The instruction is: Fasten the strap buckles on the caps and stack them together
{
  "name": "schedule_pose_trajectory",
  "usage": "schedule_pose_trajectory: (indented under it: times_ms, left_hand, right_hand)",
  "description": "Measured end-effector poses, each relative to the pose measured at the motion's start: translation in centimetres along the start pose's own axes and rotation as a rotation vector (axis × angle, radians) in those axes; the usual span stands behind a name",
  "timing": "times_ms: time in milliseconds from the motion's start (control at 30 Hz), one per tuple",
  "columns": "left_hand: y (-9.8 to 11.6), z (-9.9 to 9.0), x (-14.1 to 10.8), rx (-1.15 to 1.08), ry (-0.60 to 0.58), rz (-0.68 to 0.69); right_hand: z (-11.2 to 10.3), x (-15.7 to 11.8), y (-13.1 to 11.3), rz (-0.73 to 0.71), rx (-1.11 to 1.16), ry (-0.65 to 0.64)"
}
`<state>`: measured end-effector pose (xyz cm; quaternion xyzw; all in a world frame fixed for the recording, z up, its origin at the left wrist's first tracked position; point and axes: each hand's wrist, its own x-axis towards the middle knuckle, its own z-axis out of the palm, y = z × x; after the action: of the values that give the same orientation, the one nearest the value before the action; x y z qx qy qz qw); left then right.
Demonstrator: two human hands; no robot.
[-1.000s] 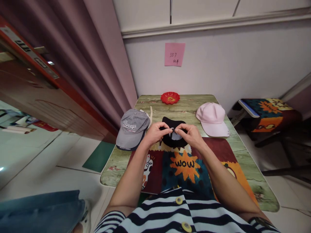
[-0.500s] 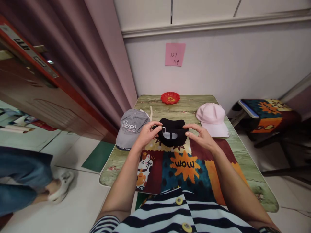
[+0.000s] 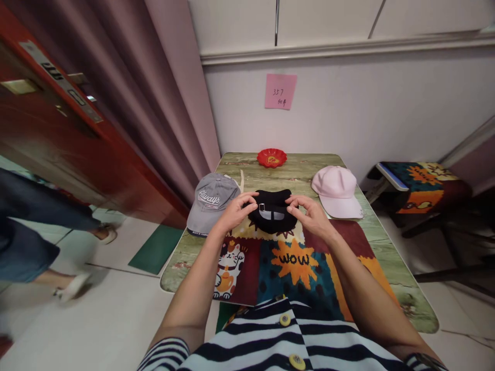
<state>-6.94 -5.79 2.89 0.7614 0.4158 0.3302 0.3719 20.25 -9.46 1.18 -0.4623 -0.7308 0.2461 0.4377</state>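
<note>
In the middle of the table lies a black cap (image 3: 273, 224), its back opening and strap with a small metal buckle facing me. My left hand (image 3: 235, 211) pinches the cap's left edge beside the buckle, thumb and fingers closed on the fabric. At the opposite edge, my right hand (image 3: 311, 215) holds the cap between thumb and fingertips. A grey cap (image 3: 211, 205) with white lettering sits just left of my left hand. Beyond my right hand is a pale pink cap (image 3: 337, 186), brim toward me.
A patterned mat (image 3: 266, 268) covers the near part of the wood-look table (image 3: 402, 275). At the back stands a red scalloped dish (image 3: 271, 158). A stool (image 3: 421, 185) is on the right. Left are a red door (image 3: 116, 175) and a walking person's legs (image 3: 34, 232).
My right hand has shifted slightly left along with the cap's right edge, and the cap looks a little narrower. The person at the left has stepped, showing both legs apart.
</note>
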Motion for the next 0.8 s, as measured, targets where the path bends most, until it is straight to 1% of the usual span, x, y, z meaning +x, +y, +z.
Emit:
schedule_pose_trajectory:
  times_ms: [100,200,267,367,433,500,567,667,800]
  left_hand:
    - [-0.4,0.2,0.2,-0.059,-0.003,-0.010]
    - [-1.1,-0.1,-0.3,-0.122,0.007,-0.035]
    - [-1.6,-0.5,-0.9,-0.138,0.014,-0.066]
    - [-2.6,-1.1,-1.8,-0.177,0.024,-0.110]
    - [-3.2,-1.2,-2.3,-0.254,0.032,-0.134]
    - [-4.0,-1.0,-2.6,-0.338,0.053,-0.169]
    - [-4.6,-0.8,-2.9,-0.376,0.089,-0.215]
    - [-5.1,-0.4,-3.2,-0.353,0.132,-0.265]
    - [-4.4,-0.7,-3.3,-0.231,0.131,-0.211]
  right_hand:
    - [-0.4,-0.4,-0.3,-0.002,0.007,0.006]
    - [-1.4,-1.2,0.0,0.047,0.014,-0.003]
    - [-2.2,-1.8,1.0,0.087,-0.001,-0.021]
    - [-2.8,-2.5,3.5,0.115,-0.043,-0.022]
    - [-2.6,-2.7,4.9,0.110,-0.088,-0.048]
    - [-2.1,-2.4,5.5,0.085,-0.149,-0.102]
    - [-1.4,-1.7,5.2,0.041,-0.211,-0.146]
    - [-0.5,-0.3,4.0,-0.016,-0.304,-0.188]
    - [0.6,2.0,2.6,-0.134,-0.469,-0.247]
